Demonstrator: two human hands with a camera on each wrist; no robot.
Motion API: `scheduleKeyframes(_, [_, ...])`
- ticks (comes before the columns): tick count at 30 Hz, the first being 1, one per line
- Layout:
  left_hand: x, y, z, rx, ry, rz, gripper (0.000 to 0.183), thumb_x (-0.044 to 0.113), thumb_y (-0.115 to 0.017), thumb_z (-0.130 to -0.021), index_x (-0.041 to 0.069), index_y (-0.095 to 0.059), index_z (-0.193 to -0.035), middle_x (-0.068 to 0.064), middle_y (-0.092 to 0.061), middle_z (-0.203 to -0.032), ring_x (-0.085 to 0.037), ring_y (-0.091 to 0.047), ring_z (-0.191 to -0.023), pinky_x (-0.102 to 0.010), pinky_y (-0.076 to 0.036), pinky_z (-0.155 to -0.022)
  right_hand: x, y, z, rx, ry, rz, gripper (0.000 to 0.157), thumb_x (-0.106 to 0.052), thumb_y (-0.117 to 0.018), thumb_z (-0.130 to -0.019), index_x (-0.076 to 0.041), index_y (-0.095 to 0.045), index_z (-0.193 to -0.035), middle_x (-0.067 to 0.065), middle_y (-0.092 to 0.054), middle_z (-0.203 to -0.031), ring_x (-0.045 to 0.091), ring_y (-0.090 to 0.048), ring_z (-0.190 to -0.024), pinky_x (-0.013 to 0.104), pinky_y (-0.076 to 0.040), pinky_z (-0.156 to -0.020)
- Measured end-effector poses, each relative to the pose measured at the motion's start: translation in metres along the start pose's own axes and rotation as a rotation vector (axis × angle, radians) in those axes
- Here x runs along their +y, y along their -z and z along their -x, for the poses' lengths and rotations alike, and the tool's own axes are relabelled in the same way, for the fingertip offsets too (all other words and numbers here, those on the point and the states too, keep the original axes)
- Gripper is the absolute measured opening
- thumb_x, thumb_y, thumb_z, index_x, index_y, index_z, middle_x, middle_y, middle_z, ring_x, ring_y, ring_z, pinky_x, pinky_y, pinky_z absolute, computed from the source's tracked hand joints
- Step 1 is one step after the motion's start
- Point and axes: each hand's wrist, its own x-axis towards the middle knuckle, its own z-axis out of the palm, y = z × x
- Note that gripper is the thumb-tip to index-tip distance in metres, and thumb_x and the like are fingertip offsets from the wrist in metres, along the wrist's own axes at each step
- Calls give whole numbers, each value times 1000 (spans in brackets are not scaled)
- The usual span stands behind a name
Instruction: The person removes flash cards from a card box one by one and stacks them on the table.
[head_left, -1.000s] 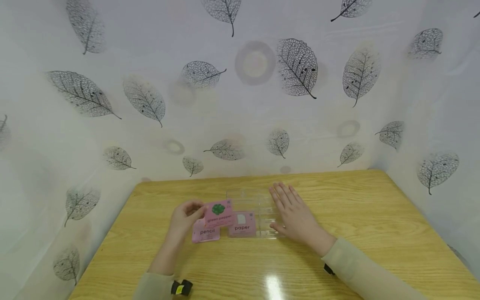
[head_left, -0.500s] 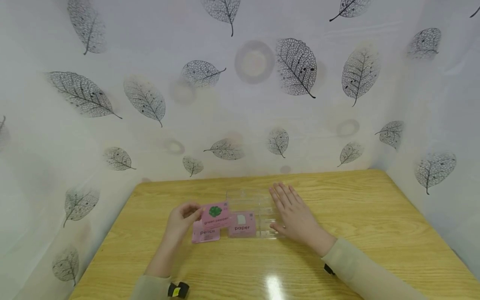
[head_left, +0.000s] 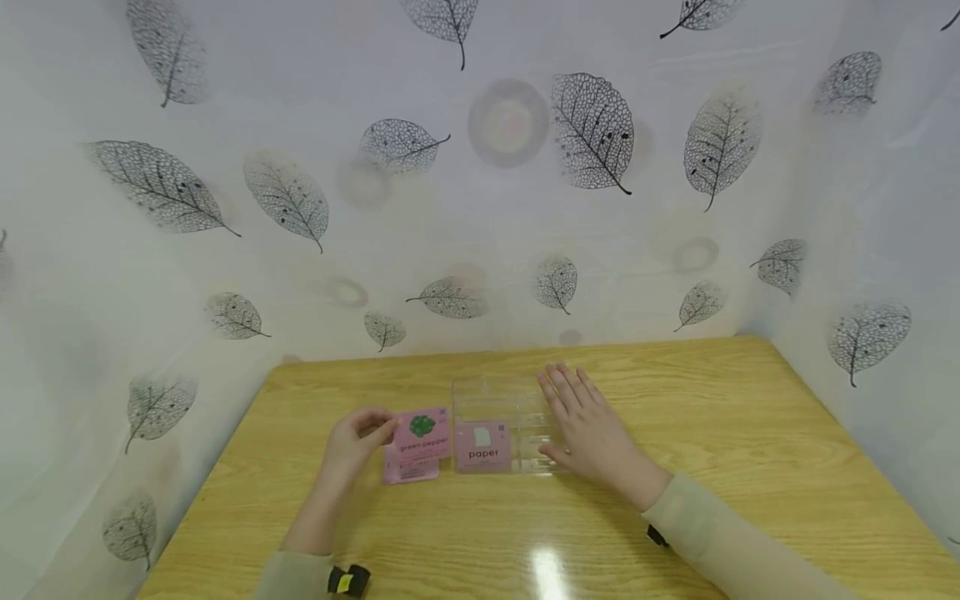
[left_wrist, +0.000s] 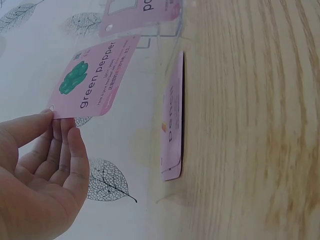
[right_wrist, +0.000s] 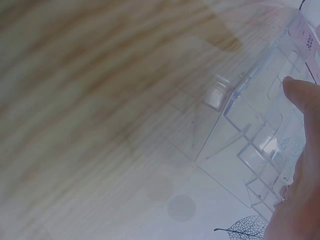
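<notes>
My left hand pinches a pink "green pepper" flash card by its corner, between thumb and fingers. That card is raised above a pink "pencil" card lying on the table, and in the head view it covers most of it. To the right stands a clear plastic box with compartments. A pink "paper" card is in its front left part. My right hand rests on the right side of the box with its fingers extended; in the right wrist view the thumb lies over the clear plastic.
Everything stands on a wood-grain table. A pale cloth printed with dark leaves rises behind it and at both sides. A bright reflection lies on the tabletop near the front.
My left hand has moved left and slightly down with the green pepper card, from beside the paper card to over the pencil card. The right hand and the box have stayed put.
</notes>
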Motion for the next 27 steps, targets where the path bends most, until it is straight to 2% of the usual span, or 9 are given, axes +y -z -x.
scheduleKeyframes(11, [-10,3,0,-24,1,11,22,7,-71,-101,-8,-68,-117,-7,-76,-103,-5,-68,-87,-16,-59,-83,1,1,-1,-3,0,4,111,-66,-69,-93,1,-20,-167,22,-19,-176,41,-21,-163,54,-18,-134])
scheduleKeyframes(21, [-18,6,-1,-15,34,-5,22,7,-70,-102,-8,-68,-117,-8,-75,-105,-8,-67,-89,-16,-58,-82,1,0,-1,11,0,-8,113,-66,-72,-91,1,-22,-167,22,-21,-175,41,-26,-162,54,-20,-134])
scheduleKeyframes(27, [-21,8,-2,-24,41,9,19,5,-70,-101,-8,-68,-115,-5,-75,-99,-7,-68,-86,-17,-60,-80,2,0,-1,5,0,-3,112,-66,-71,-91,1,-22,-167,22,-21,-175,41,-24,-162,54,-20,-134])
